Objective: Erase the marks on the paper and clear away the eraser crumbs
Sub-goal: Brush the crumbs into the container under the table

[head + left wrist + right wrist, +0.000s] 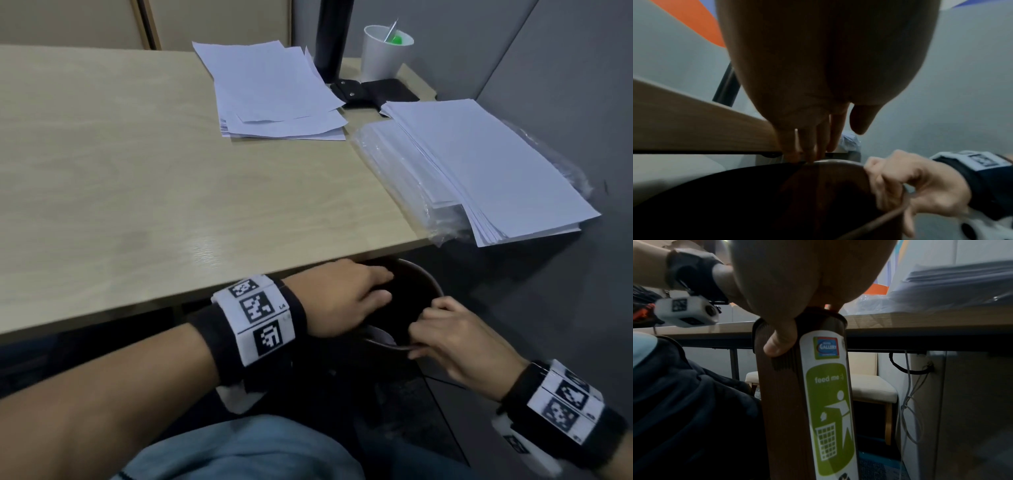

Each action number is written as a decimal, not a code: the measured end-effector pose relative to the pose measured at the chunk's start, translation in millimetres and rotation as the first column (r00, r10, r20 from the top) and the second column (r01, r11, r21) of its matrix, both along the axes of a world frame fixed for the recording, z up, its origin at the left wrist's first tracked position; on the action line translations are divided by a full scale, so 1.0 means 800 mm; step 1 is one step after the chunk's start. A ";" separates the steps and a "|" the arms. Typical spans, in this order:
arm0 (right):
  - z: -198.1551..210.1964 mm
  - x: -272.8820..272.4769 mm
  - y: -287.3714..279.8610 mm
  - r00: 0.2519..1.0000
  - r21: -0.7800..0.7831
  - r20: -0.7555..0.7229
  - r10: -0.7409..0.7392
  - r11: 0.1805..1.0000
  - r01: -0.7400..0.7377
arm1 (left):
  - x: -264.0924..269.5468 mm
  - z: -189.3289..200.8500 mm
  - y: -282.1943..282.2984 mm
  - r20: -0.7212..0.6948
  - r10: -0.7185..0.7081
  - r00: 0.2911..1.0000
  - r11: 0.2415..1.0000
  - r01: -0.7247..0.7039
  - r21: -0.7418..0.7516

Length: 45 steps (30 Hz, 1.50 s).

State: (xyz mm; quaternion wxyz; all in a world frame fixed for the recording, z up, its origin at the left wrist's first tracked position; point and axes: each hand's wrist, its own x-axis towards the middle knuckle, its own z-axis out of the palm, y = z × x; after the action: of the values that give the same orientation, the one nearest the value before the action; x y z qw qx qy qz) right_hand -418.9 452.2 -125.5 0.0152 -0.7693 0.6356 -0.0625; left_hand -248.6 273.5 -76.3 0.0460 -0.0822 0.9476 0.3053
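Below the front edge of the wooden desk (137, 178) is a brown waste bin (435, 285), its rim just under the desk edge. My right hand (445, 337) grips the near rim, with the thumb (780, 340) on the outer wall of the waste bin (785, 402) beside a green "feed me" sticker (828, 418). My left hand (346, 298) reaches from the desk edge over the bin's mouth, fingers (809, 146) straight and holding nothing I can see. A loose pile of white sheets (274, 92) lies at the back of the desk. No eraser or crumbs show.
A neat stack of paper (489, 164) on clear plastic wrap overhangs the desk's right end. Behind stand a white cup (385, 54), a black post (334, 34) and a black pouch (373, 92). Grey partition walls close off the right. My blue-jeaned leg (246, 448) is below.
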 end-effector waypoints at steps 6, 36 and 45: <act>-0.001 0.002 0.002 1.000 -0.015 0.008 0.002 1.000 -0.002 | -0.022 -0.023 0.004 0.197 0.051 0.979 0.998 -0.040 -0.057; -0.007 0.008 -0.012 0.993 0.071 0.095 -0.075 0.995 0.068 | -0.022 -0.007 0.041 0.029 0.157 0.987 0.959 -0.145 -0.242; -0.006 0.003 -0.006 0.995 0.094 0.062 -0.080 0.993 0.074 | -0.014 -0.009 0.030 0.297 0.053 0.953 0.983 -0.102 0.150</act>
State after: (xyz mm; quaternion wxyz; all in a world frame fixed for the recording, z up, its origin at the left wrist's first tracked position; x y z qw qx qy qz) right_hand -416.6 447.4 -130.6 0.0688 -0.7403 0.6661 -0.0594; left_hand -260.2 297.6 -83.6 0.1799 -0.1595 0.8982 0.3680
